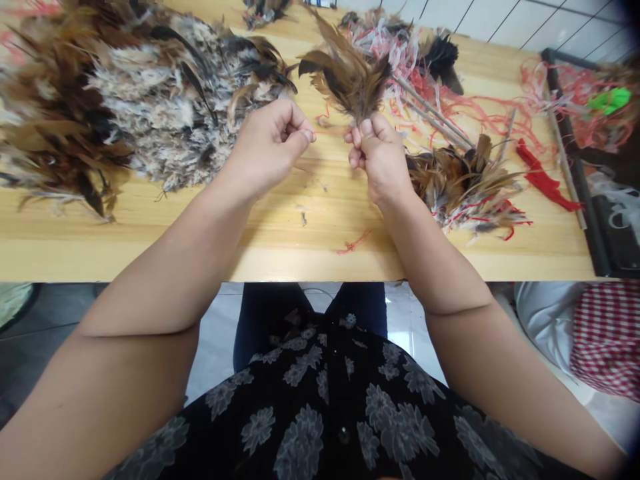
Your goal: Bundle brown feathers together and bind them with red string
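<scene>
My right hand [383, 153] pinches the base of a bunch of brown and black feathers [355, 80], whose tips fan up and to the left. Across from it, my left hand [275, 143] is closed, thumb against the forefinger; whatever lies between those fingertips, if anything, is too small to make out. The two hands are apart above the wooden table [310, 247]. Just left of my left hand lies a big heap of grey-white fluffy feathers [165, 100]. Beside my right wrist rests a pile of tied brown feathers [455, 180].
Brown feathers [65, 147] cover the far left. Pink and white strings [390, 47], thin sticks [435, 117] and a red string bundle [545, 177] lie at the right. A black-edged tray [575, 167] stands at the right edge, with a green item [610, 100] inside.
</scene>
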{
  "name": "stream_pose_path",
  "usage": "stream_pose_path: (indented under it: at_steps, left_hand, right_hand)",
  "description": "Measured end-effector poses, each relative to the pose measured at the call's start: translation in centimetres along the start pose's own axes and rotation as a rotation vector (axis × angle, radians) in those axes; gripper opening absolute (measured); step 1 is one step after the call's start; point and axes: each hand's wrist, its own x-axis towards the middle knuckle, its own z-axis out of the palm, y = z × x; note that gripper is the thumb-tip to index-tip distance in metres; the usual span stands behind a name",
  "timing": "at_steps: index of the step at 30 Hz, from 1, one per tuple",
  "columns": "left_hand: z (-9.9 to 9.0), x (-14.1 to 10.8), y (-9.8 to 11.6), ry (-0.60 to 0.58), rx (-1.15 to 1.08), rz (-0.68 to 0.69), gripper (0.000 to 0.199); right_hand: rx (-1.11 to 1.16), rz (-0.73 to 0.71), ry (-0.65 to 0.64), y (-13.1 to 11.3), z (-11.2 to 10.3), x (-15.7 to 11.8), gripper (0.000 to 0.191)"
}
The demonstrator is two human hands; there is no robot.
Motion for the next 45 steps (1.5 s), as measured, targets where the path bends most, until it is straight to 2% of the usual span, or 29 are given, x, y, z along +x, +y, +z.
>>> stream_pose_path:
  at_steps: [5,10,14,17,20,24,28,32,36,40,45]
  left_hand:
    - [-0.5,0.0,-0.7,0.081,0.033,-0.008,0.039]
    - [-1.1,0.1,-1.1,0.133,0.14,-0.068,0.02]
    - [-0.9,-0.1,0.6,0.094,0.262,-0.171,0.006]
    - [-0.9,-0.2,2.6,0.035,0.362,-0.265,0.01]
    - [-1.2,-0.4,4.0,-0.018,0.337,-0.255,0.009]
    - [-1.1,-0.5,4.1,-0.035,0.273,-0.127,0.013]
    - [-0.2,-0.4,2.4,0.023,0.162,-0.017,0.024]
    - [0.3,-0.3,0.8,0.087,0.101,0.073,0.029]
    - [0.1,0.1,-0.6,0.155,0.2,0.07,0.032]
    - [0.3,0.5,-1.3,0.256,0.257,0.048,0.034]
    - [0.6,-0.4,0.6,0.175,0.185,0.121,0.025]
  right_hand:
    - [-0.055,0.013,-0.002,-0.1,-0.1,0.1,0.048]
    - [-0.233,-0.103,-0.029,1.9,-1.1,1.3,0.045]
    - [-0.415,-0.278,-0.078,3.4,-1.6,2.0,0.045]
    - [-0.504,-0.392,-0.117,3.7,-1.7,2.1,0.044]
    - [-0.534,-0.439,-0.163,3.8,-1.5,1.9,0.043]
    - [-0.459,-0.318,-0.205,4.0,-0.6,1.4,0.044]
    - [-0.263,-0.126,-0.173,3.6,0.4,0.7,0.044]
    - [-0.132,-0.006,-0.143,2.6,0.8,0.2,0.042]
    - [-0.095,-0.011,-0.127,2.3,0.4,0.2,0.041]
    - [-0.097,-0.065,-0.187,2.7,0.2,0.4,0.042]
    - [-0.071,-0.103,-0.266,3.1,0.3,0.0,0.044]
